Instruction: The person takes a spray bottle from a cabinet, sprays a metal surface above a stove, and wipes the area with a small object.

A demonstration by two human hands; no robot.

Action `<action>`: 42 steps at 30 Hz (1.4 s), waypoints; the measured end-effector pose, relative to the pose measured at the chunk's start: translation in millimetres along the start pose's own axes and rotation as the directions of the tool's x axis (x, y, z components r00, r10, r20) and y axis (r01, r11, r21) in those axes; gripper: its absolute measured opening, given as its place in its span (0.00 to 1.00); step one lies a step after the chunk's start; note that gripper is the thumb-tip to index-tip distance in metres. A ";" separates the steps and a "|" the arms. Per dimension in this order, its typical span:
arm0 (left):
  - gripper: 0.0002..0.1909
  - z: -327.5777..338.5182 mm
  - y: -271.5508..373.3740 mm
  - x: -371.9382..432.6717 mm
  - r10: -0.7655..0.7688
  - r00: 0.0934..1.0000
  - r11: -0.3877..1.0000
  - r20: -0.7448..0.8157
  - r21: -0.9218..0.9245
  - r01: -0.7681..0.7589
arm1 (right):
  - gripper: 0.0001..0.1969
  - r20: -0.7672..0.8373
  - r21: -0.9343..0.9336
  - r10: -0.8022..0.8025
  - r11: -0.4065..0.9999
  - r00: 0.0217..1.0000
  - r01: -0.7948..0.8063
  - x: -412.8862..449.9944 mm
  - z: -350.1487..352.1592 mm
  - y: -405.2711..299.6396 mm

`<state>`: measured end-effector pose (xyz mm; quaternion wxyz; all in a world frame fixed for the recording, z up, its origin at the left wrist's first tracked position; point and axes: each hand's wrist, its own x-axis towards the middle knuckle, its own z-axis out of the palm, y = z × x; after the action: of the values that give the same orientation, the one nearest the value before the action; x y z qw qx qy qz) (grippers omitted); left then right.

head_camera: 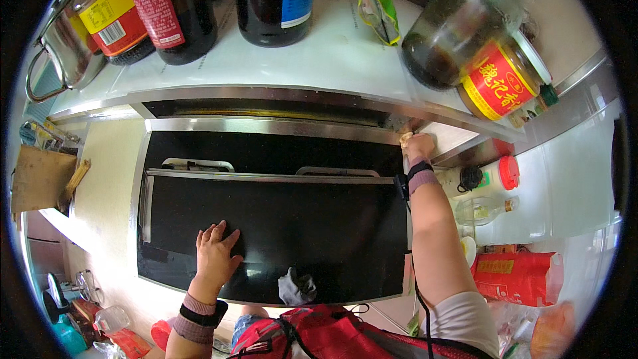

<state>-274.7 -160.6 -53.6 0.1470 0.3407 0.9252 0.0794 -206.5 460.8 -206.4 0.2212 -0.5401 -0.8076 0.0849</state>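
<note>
My left hand is spread over the left part of a glossy black panel, its fingers apart and holding nothing. At the panel's far right corner, beside a metal rim, my right hand is closed on a small tan wad. The wad looks like cloth or sponge, mostly hidden by the fingers. A crumpled grey cloth lies at the panel's near edge. Two slots with metal frames show behind the panel's raised metal strip.
Above the panel, a white shelf holds dark sauce bottles, a steel pot, a tilted glass jar and a red-labelled jar. Bottles and a red bag stand at right. A wooden block stands left.
</note>
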 end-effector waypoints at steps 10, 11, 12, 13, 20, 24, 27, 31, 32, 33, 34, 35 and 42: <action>0.31 5.1 3.6 8.9 0.082 0.994 0.995 -0.071 -0.057 -0.086 | 0.04 0.504 0.401 0.046 0.872 0.862 -0.280 17.6 -7.1 13.6; 0.31 6.6 5.8 13.4 0.108 0.991 0.991 -0.082 -0.072 -0.114 | 0.05 0.608 0.520 0.028 0.742 0.794 -0.424 23.9 -18.2 21.2; 0.31 7.0 3.2 10.4 0.093 0.992 0.993 -0.082 -0.070 -0.099 | 0.05 0.616 0.520 0.016 0.742 0.788 -0.423 17.5 -23.7 6.1; 0.31 6.3 -2.7 2.6 0.062 0.995 0.996 -0.080 -0.063 -0.067 | 0.06 0.747 0.514 -0.096 0.712 0.658 -0.478 2.6 -30.3 -21.3; 0.32 6.5 -2.9 5.1 0.105 0.989 0.992 -0.104 -0.055 -0.111 | 0.08 0.774 0.393 -0.063 0.828 0.629 -0.400 -7.4 -52.9 -30.5; 0.30 6.0 -15.0 -0.4 0.125 0.988 0.991 -0.087 -0.031 -0.128 | 0.04 0.787 0.348 -0.069 0.871 0.614 -0.347 -35.0 -54.5 -68.6; 0.29 4.8 -18.6 5.3 0.192 0.977 0.981 -0.090 -0.018 -0.194 | 0.07 0.802 0.401 -0.127 0.839 0.584 -0.368 -28.4 -42.6 -59.3; 0.27 2.2 -35.5 1.9 0.237 0.969 0.970 -0.073 -0.044 -0.241 | 0.05 0.785 0.386 -0.152 0.878 0.601 -0.283 -63.5 -29.0 -116.3; 0.26 1.9 -37.1 3.9 0.281 0.957 0.957 -0.074 -0.055 -0.285 | 0.05 0.807 0.374 -0.164 0.886 0.567 -0.275 -63.0 -25.3 -119.6; 0.26 1.7 -40.4 4.5 0.318 0.945 0.944 -0.072 -0.065 -0.323 | 0.04 0.831 0.361 -0.178 0.893 0.527 -0.268 -64.7 -20.4 -123.9; 0.25 0.3 -48.6 -0.1 0.327 0.943 0.943 -0.055 -0.054 -0.330 | 0.06 0.836 0.344 -0.154 0.894 0.526 -0.285 -79.0 -17.1 -147.8; 0.25 -2.5 -60.0 -4.6 0.305 0.951 0.950 -0.050 -0.049 -0.307 | 0.06 0.844 0.348 -0.169 0.894 0.508 -0.281 -93.8 -14.5 -172.1; 0.19 -85.4 -145.0 2.5 0.134 0.910 0.736 -0.393 -0.576 -0.357 | 0.08 0.871 0.351 -0.137 0.845 0.472 -0.403 -119.5 15.8 -222.2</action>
<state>-392.4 -272.5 -9.4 0.0865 0.3733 0.8001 0.4615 -361.0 264.3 -168.7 -0.0927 -0.4045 -0.7042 0.5761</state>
